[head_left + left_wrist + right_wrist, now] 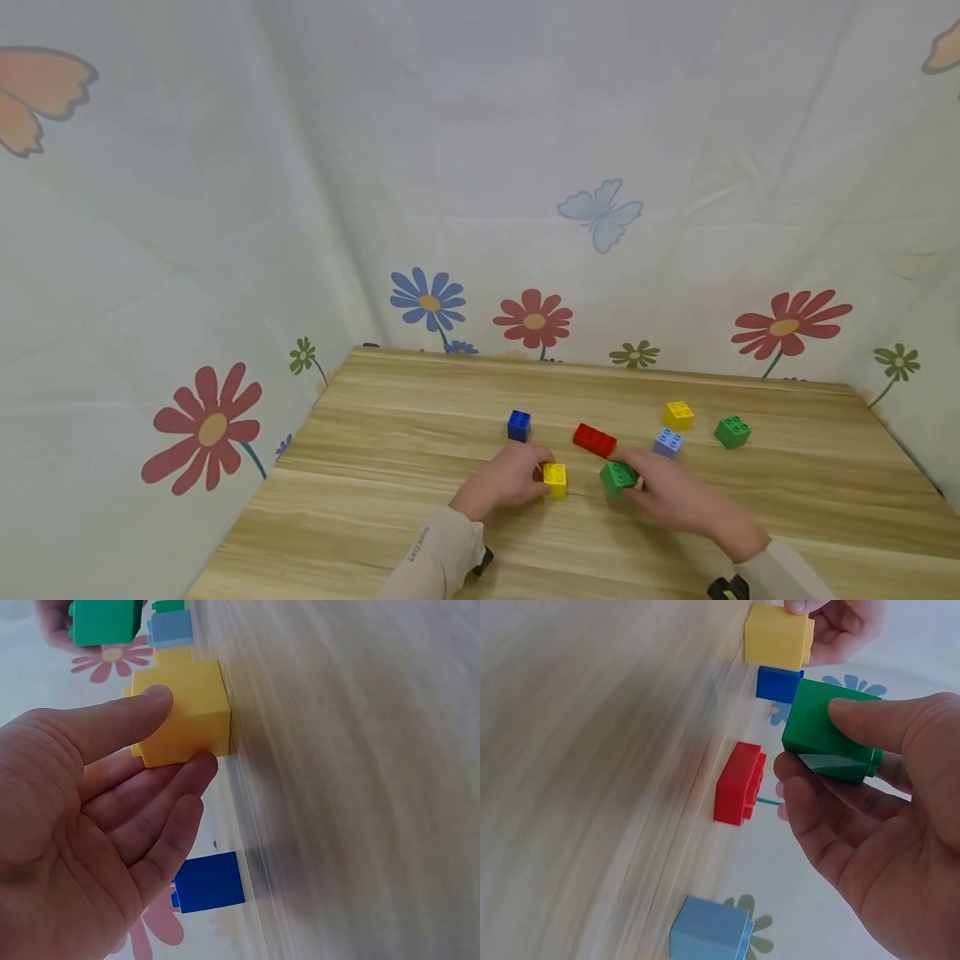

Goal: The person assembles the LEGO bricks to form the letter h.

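Observation:
My left hand [513, 477] pinches a yellow toy brick [555, 480] between thumb and fingers. In the left wrist view this yellow brick [191, 712] sits at the tabletop, studs turned away from the wood. My right hand [671, 490] grips a green toy brick [617, 477] to the right of the yellow one, with a gap between the two. The right wrist view has the green brick [825, 731] held a little off the wood, thumb on one side and fingers on the other. Beyond the hands lies a long red brick [595, 440].
A dark blue brick [518, 426] stands behind my left hand. Past my right hand are a light blue brick [667, 442], a second yellow brick [678, 415] and another green brick [732, 432]. The wooden table [405, 400] meets a flower-printed curtain [480, 167] at its back edge.

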The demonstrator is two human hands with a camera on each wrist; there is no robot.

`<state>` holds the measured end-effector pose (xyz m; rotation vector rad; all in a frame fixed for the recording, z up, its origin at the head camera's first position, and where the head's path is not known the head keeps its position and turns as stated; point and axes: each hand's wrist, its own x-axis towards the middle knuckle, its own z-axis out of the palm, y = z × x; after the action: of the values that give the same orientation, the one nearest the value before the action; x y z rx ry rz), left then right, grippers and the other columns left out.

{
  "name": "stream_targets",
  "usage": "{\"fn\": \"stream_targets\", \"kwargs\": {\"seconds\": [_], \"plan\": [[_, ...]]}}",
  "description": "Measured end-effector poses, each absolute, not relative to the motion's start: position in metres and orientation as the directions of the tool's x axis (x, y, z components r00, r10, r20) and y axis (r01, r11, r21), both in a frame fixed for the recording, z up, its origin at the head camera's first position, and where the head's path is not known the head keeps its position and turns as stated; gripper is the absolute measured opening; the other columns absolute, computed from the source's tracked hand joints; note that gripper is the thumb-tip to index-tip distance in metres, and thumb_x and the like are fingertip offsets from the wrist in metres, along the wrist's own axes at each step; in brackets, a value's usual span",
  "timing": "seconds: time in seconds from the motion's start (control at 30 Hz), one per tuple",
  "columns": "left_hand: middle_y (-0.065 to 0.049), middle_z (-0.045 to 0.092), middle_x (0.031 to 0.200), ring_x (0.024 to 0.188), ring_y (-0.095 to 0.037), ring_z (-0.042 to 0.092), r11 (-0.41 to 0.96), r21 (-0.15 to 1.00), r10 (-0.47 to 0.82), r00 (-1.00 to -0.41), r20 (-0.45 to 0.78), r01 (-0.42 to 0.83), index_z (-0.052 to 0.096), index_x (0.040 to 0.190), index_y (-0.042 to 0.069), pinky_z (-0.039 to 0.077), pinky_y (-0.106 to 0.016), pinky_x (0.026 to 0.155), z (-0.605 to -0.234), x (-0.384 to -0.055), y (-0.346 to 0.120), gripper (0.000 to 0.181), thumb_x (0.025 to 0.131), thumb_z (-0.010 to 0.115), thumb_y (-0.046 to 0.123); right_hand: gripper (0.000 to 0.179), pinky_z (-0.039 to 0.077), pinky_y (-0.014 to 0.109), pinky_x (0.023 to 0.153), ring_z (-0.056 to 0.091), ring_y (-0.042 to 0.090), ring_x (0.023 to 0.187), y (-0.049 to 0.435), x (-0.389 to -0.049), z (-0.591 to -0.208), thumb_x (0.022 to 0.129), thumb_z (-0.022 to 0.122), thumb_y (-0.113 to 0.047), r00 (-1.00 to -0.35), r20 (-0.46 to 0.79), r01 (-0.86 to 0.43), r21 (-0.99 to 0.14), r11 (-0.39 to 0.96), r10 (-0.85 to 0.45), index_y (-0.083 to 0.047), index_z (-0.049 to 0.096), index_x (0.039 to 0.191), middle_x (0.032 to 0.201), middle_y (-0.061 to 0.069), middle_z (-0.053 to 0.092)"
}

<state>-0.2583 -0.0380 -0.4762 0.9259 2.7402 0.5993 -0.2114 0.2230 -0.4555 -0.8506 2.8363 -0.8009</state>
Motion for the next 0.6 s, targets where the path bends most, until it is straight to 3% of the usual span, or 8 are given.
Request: {"fn": "stream_targets", "kwargs": {"seconds": [0.3,0.6], "plan": [[0.007,0.063,0.092,0.078,-0.002,0.054,0.710,0.458,0.619,-0.784,-0.047,0.534,0.066,0.108,0.012,0.046,-0.019,0.073,-0.475,-0.258,-0.038,0.030,0.081,0.076,0.018,0.045,0.050,0.038,0.084,0.055,0.019,0.101,0.204,-0.213,-0.452,0.087,0.067,-0.007,-0.839,0.096,-0.501,-0.521,0.691,-0.536,-0.008,0.050,0.129,0.119,0.005,0.056],[0.007,0.064,0.091,0.078,-0.003,0.056,0.703,0.470,0.623,-0.781,-0.043,0.534,0.066,0.107,0.012,0.046,-0.018,0.072,-0.476,-0.261,-0.039,0.029,0.081,0.076,0.018,0.049,0.051,0.027,0.074,0.054,0.014,0.087,0.190,-0.214,-0.451,0.089,0.067,-0.016,-0.826,0.150,-0.539,-0.489,0.686,-0.543,-0.013,0.049,0.134,0.113,-0.002,0.055]]}}
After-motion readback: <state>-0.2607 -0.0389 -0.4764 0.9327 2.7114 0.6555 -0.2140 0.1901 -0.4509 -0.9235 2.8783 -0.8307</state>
